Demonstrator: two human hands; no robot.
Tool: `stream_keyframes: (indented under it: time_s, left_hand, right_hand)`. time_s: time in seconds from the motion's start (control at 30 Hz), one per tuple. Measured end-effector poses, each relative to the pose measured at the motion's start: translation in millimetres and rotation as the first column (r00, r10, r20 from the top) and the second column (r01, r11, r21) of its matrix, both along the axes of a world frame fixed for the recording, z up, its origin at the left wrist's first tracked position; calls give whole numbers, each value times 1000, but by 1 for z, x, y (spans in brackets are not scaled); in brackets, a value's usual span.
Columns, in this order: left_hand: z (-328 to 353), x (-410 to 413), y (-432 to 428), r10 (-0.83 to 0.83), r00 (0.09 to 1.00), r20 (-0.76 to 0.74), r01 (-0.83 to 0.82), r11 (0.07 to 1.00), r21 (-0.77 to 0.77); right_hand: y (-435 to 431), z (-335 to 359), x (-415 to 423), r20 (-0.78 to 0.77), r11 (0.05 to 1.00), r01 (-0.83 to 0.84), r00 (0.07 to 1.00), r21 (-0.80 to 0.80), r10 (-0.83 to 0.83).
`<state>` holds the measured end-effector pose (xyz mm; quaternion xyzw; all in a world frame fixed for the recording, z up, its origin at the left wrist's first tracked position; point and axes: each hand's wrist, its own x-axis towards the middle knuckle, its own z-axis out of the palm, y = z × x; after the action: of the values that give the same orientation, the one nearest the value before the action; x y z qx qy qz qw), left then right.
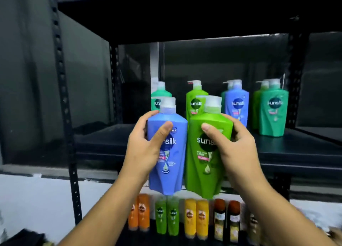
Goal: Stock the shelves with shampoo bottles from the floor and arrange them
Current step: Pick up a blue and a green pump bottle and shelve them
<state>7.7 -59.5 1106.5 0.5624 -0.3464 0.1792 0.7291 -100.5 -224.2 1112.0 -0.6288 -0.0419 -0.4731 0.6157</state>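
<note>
Gripping a blue Sunsilk bottle [172, 164] in the left hand [146, 147], thumb laid across the label, fingers curled round the far side. Same grip with the right hand [235, 144] on a light-green Sunsilk bottle [203, 164], thumb on the logo. Holding both upright, side by side and nearly touching, in the air just in front of the middle shelf board [111, 140], not set down. Behind them on that board: a teal pump bottle [160, 96] at back left, partly hidden by the blue one; a green pump bottle [195, 101] mid-shelf, partly hidden by the held green one. Further right, a blue pump bottle [237, 105] with another just behind it, then a second teal pump bottle [273, 112] with a green one behind, near the right post. Perforated black upright [63, 90] at left. Below, on the lower shelf, a blurred row in pairs: orange tubes [141, 212], green tubes [167, 216], yellow tubes [196, 218], brown-capped bottles [226, 220]. Both forearms crossing in front of the row's ends.
</note>
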Motion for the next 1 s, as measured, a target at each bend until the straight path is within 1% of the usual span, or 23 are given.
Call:
stream_keyframes:
  time_s: [0.17,0.33,0.43,0.53,0.6,0.67,0.73,0.8,0.9,1.0]
  left_hand:
    - [57,21,-13,-14,999,33,15,999,-50]
    - [86,46,-30,-24,1000,19,25,999,-41]
    - [89,67,-40,-7,1000,-17,7,999,-39]
    - [82,87,-48,4,997,-73,-5,1000,-10]
    - [75,96,-50,-29,994,-103,27,999,-23]
    - [69,101,-51,-89,991,-98,88,996,-19]
    - [60,106,-49,-116,993,-38,118,990,72]
    - [47,113,-45,-147,989,7,142,967,213]
    - [34,125,-35,-219,974,-55,224,902,369]
    - [34,140,-25,-229,969,-89,244,859,451]
  right_hand:
    - [-9,54,25,71,998,-31,997,-61,36]
    - [-24,83,61,91,998,-22,995,-67,28]
    - [-35,82,84,52,995,1,999,-104,5]
    - [-45,66,104,-1,970,86,996,-229,-89]
    - [-52,55,112,-24,958,90,995,-272,-100]
    - [-58,46,115,-64,954,57,995,-293,-79]
    - [-67,34,117,-142,943,-23,989,-333,-26]
    - [-75,21,121,-246,930,-130,968,-344,45]
    - [-82,15,129,-333,940,-177,940,-290,74]
    - [-84,16,136,-358,947,-186,930,-262,83]
